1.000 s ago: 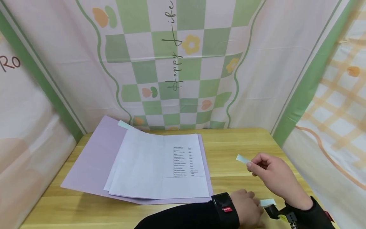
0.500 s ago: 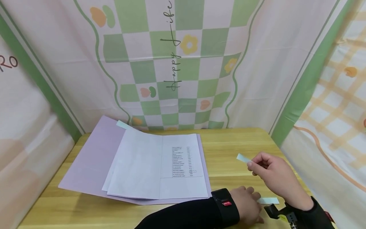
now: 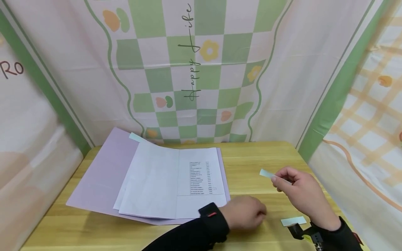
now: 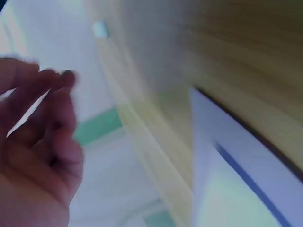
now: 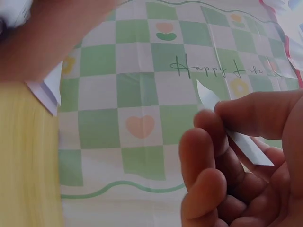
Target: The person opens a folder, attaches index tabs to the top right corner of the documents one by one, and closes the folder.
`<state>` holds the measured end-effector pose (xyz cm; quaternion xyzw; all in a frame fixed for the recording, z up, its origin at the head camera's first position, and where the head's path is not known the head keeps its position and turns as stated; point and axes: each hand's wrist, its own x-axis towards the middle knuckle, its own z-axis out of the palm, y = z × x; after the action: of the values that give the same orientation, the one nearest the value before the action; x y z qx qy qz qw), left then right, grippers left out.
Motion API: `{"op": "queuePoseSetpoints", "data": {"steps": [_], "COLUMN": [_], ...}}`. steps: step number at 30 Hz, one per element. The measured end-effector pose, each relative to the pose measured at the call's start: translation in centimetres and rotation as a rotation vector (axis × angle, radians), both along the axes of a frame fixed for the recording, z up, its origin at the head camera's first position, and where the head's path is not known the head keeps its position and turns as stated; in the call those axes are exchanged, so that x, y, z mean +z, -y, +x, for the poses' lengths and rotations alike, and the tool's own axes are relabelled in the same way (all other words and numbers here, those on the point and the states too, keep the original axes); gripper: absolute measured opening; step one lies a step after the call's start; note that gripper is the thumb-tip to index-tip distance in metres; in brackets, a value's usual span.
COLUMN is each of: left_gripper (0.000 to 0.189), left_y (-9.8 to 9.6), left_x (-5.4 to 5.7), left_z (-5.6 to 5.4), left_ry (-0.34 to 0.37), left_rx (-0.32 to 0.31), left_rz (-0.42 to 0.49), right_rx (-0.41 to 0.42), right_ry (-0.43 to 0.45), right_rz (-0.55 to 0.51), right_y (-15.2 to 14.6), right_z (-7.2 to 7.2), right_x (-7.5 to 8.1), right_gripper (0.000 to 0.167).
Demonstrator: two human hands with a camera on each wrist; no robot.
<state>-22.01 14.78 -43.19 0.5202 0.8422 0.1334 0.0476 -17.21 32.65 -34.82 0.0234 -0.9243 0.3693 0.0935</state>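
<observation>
Between thumb and index finger, my right hand pinches a thin pale-green paper strip above the right side of the table. The strip also shows in the right wrist view, running past the fingertips toward the palm. My left hand hovers by the lower right corner of a purple folder, its fingers loosely bent with nothing visible in them. White printed sheets lie opened out in the folder. From their upper left edge a pale-green tab sticks out. Another pale-green strip lies on the table near my right wrist.
The wooden table ends against a patterned curtain at the back, with more cloth at both sides. Black bands with small cameras sit on both wrists. The left wrist view is blurred.
My left hand has left the strip on the table and moved left toward the folder. My right hand stays almost in place, and more of its strip shows behind the thumb.
</observation>
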Motion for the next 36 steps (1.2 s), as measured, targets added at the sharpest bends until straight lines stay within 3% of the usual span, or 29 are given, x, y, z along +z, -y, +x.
{"op": "queuePoseSetpoints", "data": {"steps": [2, 5, 8, 10, 13, 19, 24, 31, 33, 36], "left_gripper": [0.014, 0.013, 0.011, 0.010, 0.011, 0.013, 0.016, 0.015, 0.016, 0.021], "left_y": [2.2, 5.4, 8.0, 9.4, 11.2, 13.1, 13.6, 13.9, 13.9, 13.8], "left_x": [0.4, 1.2, 2.4, 3.3, 4.3, 4.9, 4.8, 4.7, 4.6, 4.5], "left_z": [-0.4, -0.8, -1.2, -1.3, -1.6, -1.4, -0.9, -0.7, -0.8, -1.0], "left_ry": [0.026, 0.126, 0.293, 0.373, 0.435, 0.530, 0.605, 0.595, 0.643, 0.769], "left_rx": [0.092, 0.232, 0.379, 0.458, 0.533, 0.588, 0.594, 0.584, 0.581, 0.587], "left_rz": [0.177, 0.467, 0.715, 0.823, 0.882, 0.925, 0.968, 0.948, 0.977, 1.057], "right_rx": [-0.012, -0.021, -0.005, 0.017, 0.061, 0.125, 0.154, 0.182, 0.206, 0.297], "right_ry": [-0.015, -0.035, -0.054, -0.057, -0.051, -0.038, -0.038, -0.026, -0.028, 0.000], "right_rz": [0.016, 0.023, -0.012, -0.047, -0.105, -0.182, -0.210, -0.236, -0.321, -0.480], "right_y": [0.5, 1.7, 3.4, 4.6, 6.4, 9.5, 10.9, 11.5, 11.5, 11.9], "right_z": [-0.2, -0.7, -1.3, -1.6, -2.1, -2.4, -2.5, -2.8, -3.0, -3.5], "right_x": [-0.2, -0.3, -0.4, -0.4, -0.6, -0.5, -0.4, -0.9, -1.4, -2.3], "right_gripper": [0.028, 0.032, 0.030, 0.026, 0.019, 0.014, 0.011, 0.013, 0.015, 0.020]}}
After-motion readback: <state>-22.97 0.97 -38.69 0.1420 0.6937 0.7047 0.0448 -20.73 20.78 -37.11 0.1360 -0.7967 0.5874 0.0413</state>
